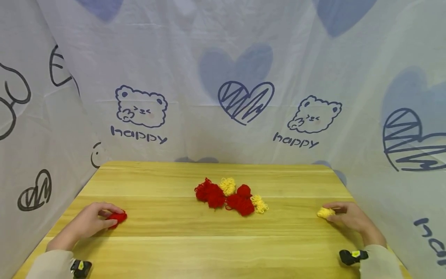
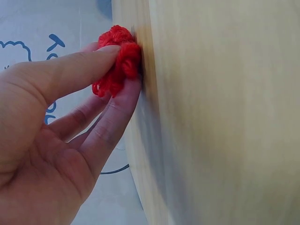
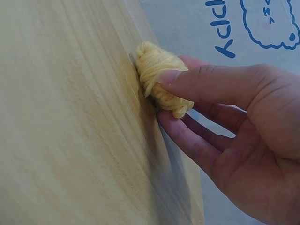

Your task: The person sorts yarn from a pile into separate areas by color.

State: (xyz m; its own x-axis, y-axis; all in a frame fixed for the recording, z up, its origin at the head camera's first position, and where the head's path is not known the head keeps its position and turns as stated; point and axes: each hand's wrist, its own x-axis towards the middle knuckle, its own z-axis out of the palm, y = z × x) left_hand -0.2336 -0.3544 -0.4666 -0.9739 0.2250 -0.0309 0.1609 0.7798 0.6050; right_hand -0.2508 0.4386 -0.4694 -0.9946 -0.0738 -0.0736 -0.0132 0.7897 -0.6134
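On the wooden table my left hand pinches a small red yarn bundle at the near left; the left wrist view has the red bundle between thumb and fingers, against the table top. At the near right my right hand pinches a small yellow yarn bundle, which in the right wrist view is the yellow bundle held by thumb and fingers on the wood. A pile of red and yellow yarn bundles lies in the middle, apart from both hands.
A white cloth backdrop printed with bears, hearts and "happy" surrounds the table on the left, back and right. Bare wood lies between each hand and the central pile.
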